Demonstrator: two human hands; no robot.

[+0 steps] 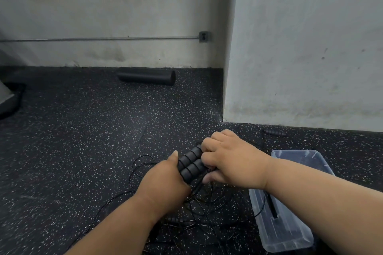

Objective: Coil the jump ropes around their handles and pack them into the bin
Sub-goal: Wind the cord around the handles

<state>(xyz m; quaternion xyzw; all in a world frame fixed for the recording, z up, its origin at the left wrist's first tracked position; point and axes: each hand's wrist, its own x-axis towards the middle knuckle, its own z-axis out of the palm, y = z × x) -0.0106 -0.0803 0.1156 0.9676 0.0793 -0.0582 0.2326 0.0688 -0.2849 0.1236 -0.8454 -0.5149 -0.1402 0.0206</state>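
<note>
Two black ribbed jump-rope handles (191, 164) lie side by side between my hands, above the speckled floor. My left hand (163, 180) grips their near end, thumb up along the side. My right hand (228, 159) grips the far end, fingers curled over the top. Thin black rope (143, 168) lies in loose tangled loops on the floor under and in front of my hands. A clear plastic bin (267, 223) stands at the lower right under my right forearm, with something dark inside. Another handle (274, 132) lies by the wall, and one more handle (176, 220) is among the loops.
A black foam roller (146, 77) lies against the far wall. A white wall corner (228, 89) juts out just beyond my right hand. A dark object sits at the left edge (10, 101). Open speckled rubber floor (72, 141) stretches to the left.
</note>
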